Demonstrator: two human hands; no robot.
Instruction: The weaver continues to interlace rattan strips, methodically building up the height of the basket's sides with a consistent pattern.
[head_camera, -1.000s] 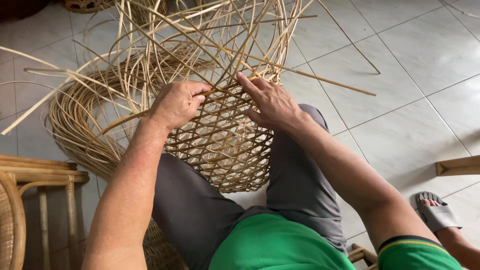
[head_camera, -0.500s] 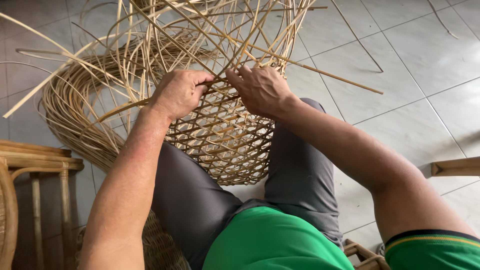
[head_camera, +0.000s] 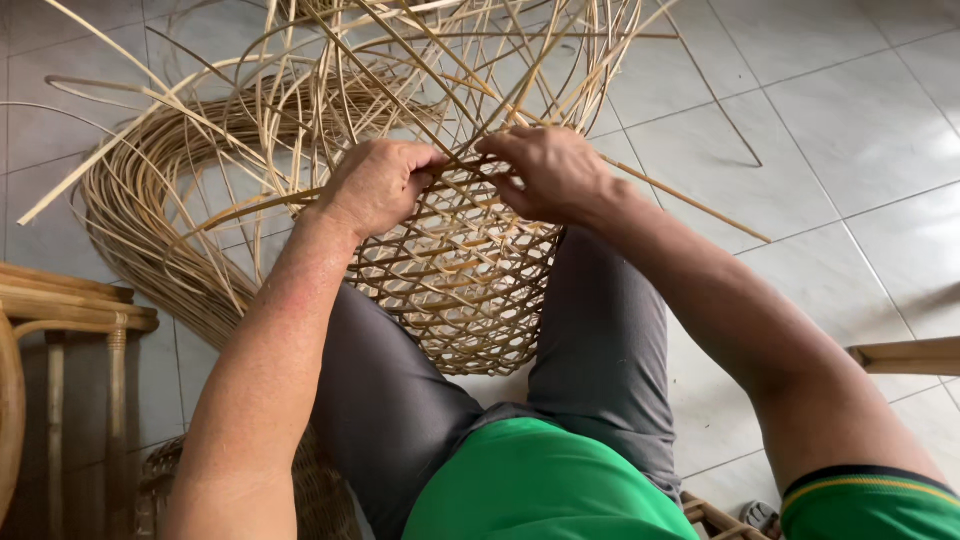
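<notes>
A half-woven rattan basket (head_camera: 455, 290) with an open lattice rests between my knees, its loose strips (head_camera: 470, 70) fanning upward and outward. My left hand (head_camera: 378, 185) is clenched on strips at the weave's upper edge on the left. My right hand (head_camera: 545, 170) pinches a thin rattan strip at the same edge, fingertips almost touching the left hand. Both hands sit on top of the woven part. My grey trousers flank the basket.
A thick coil of rattan strips (head_camera: 150, 230) lies on the tiled floor (head_camera: 830, 130) to the left. A rattan furniture frame (head_camera: 60, 320) stands at the left edge. A wooden piece (head_camera: 910, 355) shows at the right edge, woven cane under my seat (head_camera: 300, 490).
My two hands have drawn closer together at the weave's upper edge, the right hand shifting left and closing on a strip. The view has moved slightly toward the basket.
</notes>
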